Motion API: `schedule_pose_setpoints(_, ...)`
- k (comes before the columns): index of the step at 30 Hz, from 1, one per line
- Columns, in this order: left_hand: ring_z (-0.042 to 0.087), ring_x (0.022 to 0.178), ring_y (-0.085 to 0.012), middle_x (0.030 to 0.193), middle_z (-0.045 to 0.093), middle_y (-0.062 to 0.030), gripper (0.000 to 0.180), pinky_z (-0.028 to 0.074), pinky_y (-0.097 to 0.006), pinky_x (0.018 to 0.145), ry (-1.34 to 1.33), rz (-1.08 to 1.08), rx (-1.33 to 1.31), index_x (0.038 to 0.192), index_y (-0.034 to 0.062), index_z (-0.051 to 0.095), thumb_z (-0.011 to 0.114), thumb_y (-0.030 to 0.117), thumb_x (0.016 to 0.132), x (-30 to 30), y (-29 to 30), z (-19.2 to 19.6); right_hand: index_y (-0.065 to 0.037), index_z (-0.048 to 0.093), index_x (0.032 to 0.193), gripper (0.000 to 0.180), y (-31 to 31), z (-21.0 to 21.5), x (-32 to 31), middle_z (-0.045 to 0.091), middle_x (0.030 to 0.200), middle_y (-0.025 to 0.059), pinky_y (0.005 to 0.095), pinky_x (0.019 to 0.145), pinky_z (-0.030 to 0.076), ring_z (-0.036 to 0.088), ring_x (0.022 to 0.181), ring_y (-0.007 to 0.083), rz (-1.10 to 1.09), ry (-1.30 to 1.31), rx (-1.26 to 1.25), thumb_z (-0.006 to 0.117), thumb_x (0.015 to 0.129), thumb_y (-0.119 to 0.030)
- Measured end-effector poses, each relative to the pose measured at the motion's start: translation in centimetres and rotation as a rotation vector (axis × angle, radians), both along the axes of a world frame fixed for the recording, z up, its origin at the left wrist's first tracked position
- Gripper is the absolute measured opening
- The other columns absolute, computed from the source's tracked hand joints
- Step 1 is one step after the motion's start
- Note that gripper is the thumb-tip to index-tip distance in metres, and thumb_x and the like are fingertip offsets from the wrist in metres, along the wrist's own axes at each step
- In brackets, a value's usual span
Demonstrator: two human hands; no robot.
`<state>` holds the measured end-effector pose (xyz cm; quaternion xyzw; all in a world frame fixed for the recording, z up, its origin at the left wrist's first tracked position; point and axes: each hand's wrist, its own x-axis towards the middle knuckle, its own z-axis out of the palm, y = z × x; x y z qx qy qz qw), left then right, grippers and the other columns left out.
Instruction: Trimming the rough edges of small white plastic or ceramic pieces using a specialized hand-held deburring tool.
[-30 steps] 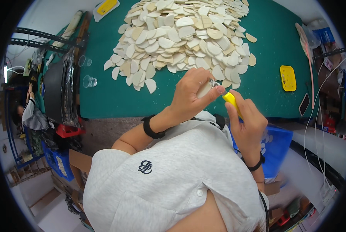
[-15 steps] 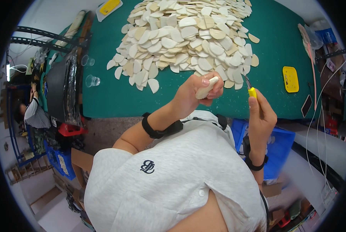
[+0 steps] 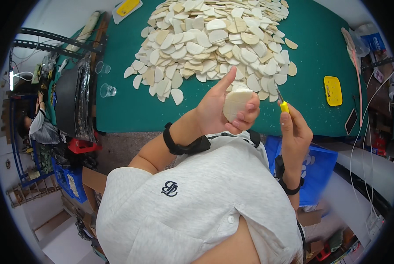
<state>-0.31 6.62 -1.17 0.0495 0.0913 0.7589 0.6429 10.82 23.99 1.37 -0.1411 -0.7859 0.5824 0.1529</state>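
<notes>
My left hand (image 3: 223,103) holds a flat cream half-round piece (image 3: 237,104), its broad face turned up. The fingers curl round its right edge while the thumb stands raised off it. In my right hand (image 3: 297,132) is a utility knife (image 3: 285,107) with a yellow handle, gripped between thumb and fingers. Its thin metal blade points up and away from me, apart from the held piece. Beyond both hands a large heap of similar half-round pieces (image 3: 214,48) lies on the green table (image 3: 131,110).
At the right lie a yellow tray (image 3: 332,91) and a phone (image 3: 350,121). Two clear cups (image 3: 108,90) stand at the left. A blue bin (image 3: 318,176) with pale pieces is below the table edge. Another person (image 3: 42,127) is at far left.
My left hand has turned the half-round piece from edge-on to face-up and lifted its thumb. My right hand, with the knife, has shifted slightly left.
</notes>
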Motion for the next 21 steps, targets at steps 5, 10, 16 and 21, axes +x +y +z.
schedule_pose_setpoints(5,0.044,0.053,-0.0145,0.071,0.045,-0.0033,0.083,0.029,-0.021,0.037,0.011,-0.052,-0.053,0.1,0.009,0.05,0.013,0.081,0.082,0.3,0.2,0.1,0.003,0.063,0.107,0.024,0.1,0.1,0.1,0.054,0.074,-0.0044,0.0169,0.053,0.031,0.041,0.061,0.0019,0.021,0.003,-0.182,0.064,0.09,-0.015)
schedule_pose_setpoints(10,0.053,0.054,-0.0174,0.078,0.053,-0.0066,0.079,0.031,-0.024,0.035,0.085,-0.043,-0.231,0.105,0.0108,0.05,0.018,0.08,0.083,0.3,0.6,-0.2,0.002,0.064,0.106,0.024,-0.4,0.2,-0.6,0.052,0.07,-0.006,0.0172,0.053,0.031,0.041,0.06,0.0016,0.112,-0.058,-0.243,0.067,0.086,-0.012)
schedule_pose_setpoints(16,0.057,0.06,-0.0244,0.088,0.057,-0.0123,0.071,0.047,-0.03,0.053,0.786,-0.099,-0.696,0.113,0.0041,0.049,0.03,0.069,0.09,0.7,2.1,-2.4,0.003,0.064,0.086,0.017,0.3,-3.9,-1.3,0.048,0.063,-0.0036,0.0209,0.05,0.03,0.038,0.058,0.0037,0.205,-0.22,-0.07,0.071,0.08,-0.012)
schedule_pose_setpoints(21,0.053,0.103,-0.0341,0.111,0.05,-0.019,0.059,0.045,-0.043,0.087,1.705,0.199,-1.052,0.114,0.0074,0.051,0.05,0.059,0.086,-1.2,1.2,-10.3,0.005,0.059,0.08,0.025,7.6,-8.1,4.7,0.049,0.06,0.0075,0.0291,0.052,0.037,0.04,0.057,0.011,0.012,-0.464,0.331,0.071,0.079,-0.017)
